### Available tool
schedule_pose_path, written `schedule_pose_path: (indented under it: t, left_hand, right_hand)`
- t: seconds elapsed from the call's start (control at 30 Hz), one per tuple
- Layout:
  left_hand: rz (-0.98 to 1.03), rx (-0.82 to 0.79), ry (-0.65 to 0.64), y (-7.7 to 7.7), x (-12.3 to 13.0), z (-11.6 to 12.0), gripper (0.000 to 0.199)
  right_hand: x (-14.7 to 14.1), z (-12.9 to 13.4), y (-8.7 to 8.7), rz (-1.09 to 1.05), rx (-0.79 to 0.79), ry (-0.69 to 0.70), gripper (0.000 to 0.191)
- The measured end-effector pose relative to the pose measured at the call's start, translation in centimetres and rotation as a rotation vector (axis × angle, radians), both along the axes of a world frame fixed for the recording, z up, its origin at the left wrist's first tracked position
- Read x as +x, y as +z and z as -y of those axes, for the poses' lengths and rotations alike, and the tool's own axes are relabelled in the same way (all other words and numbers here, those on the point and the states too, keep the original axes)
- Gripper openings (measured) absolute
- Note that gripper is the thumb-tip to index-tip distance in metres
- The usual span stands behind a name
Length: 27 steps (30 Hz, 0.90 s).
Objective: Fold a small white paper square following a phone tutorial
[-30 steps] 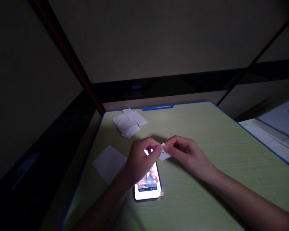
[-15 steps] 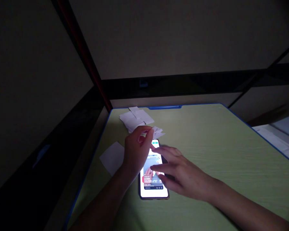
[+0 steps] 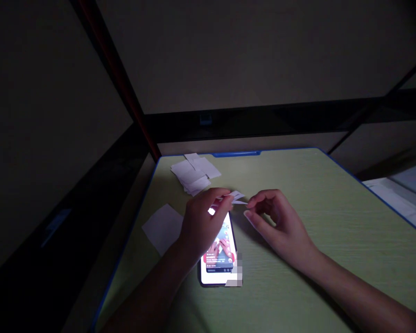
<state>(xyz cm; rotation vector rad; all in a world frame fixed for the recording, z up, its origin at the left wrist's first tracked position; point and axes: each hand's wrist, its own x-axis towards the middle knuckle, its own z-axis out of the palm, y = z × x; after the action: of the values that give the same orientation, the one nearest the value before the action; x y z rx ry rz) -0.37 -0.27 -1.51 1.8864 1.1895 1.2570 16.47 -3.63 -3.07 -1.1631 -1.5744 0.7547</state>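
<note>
- Left hand pinches folded white paper between the hands, near smartphone's far end; loosening could undo folds.
- Right hand thumb and index slightly apart at paper's point, contact unclear; hard tug could tear it.
- Left wrist overlaps square sheet in view; sweeping could shift it.

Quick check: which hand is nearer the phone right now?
Left. The left hand, holding folded paper, hides part of the phone's upper left from view; the right hand is off to its right, clear of it.
</note>
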Motion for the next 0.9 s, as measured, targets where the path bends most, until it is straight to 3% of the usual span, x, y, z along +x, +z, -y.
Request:
schedule_pose_path:
  t: [0.17,0.37,0.9]
  left_hand:
    - [0.005,-0.006,-0.041,0.2,0.2,0.2,0.010]
    - [0.040,-0.146,-0.145,0.2,0.8,0.6,0.008]
    - [-0.112,-0.085,-0.173,-0.4,0.6,0.4,0.011]
  right_hand:
    - [-0.2,-0.1,0.2,-0.069,-0.032,0.029,0.036]
    - [0.0,-0.1,0.8,-0.023,-0.064,0.008,0.010]
    - [-0.2,-0.1,0.8,0.022,-0.078,0.019,0.011]
